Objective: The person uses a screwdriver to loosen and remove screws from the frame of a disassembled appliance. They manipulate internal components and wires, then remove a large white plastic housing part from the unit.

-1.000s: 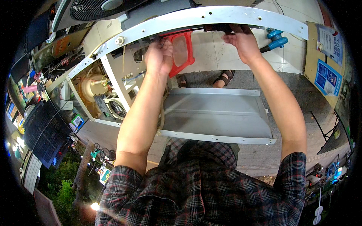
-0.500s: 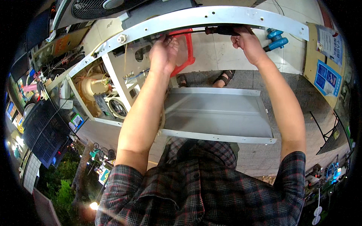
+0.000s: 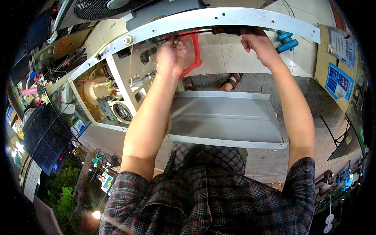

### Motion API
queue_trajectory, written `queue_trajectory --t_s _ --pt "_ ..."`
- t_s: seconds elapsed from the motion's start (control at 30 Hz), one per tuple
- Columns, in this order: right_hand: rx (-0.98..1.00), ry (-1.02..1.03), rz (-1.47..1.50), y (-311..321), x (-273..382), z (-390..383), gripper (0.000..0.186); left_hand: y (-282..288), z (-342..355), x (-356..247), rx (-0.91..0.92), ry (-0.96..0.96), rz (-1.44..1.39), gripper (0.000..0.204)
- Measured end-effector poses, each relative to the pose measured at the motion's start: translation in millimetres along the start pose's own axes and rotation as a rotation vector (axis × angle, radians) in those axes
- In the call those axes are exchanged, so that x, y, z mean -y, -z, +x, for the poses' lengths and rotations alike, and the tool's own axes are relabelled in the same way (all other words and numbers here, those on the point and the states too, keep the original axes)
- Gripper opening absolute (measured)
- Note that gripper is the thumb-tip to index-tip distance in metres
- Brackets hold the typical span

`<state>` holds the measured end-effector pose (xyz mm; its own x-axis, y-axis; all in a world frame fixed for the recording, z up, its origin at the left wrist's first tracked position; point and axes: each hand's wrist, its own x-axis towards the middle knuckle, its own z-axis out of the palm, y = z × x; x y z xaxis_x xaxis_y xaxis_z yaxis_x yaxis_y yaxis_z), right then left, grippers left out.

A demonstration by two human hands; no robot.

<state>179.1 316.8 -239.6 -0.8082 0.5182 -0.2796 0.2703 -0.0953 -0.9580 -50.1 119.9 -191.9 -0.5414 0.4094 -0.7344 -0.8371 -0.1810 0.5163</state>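
A cluttered workshop with a tiled floor [image 3: 231, 58] lay below an opened white appliance frame [image 3: 219, 17]. The left hand [image 3: 174, 55] was closed around a red clamp-like tool [image 3: 195, 51] just under the frame's curved rail; the right hand [image 3: 258, 43] pinched a dark part [image 3: 227, 30] against that rail. Judging by this, fastening was underway; steady alignment would be needed next.

Grey paved floor [image 3: 305, 156], pale tiled wall [image 3: 231, 55], cluttered shelves [image 3: 27, 102].
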Motion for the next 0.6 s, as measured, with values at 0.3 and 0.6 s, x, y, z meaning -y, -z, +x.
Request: queue_trajectory --t_s 0.3,0.6 --pt "0.0 -0.263 0.036 2 15 -1 0.029 -1 3 4 -0.162 -0.067 0.134 0.017" --pt "-0.022 -0.137 -0.192 9 7 6 0.034 10 12 -2 -0.113 -0.044 0.172 0.014"
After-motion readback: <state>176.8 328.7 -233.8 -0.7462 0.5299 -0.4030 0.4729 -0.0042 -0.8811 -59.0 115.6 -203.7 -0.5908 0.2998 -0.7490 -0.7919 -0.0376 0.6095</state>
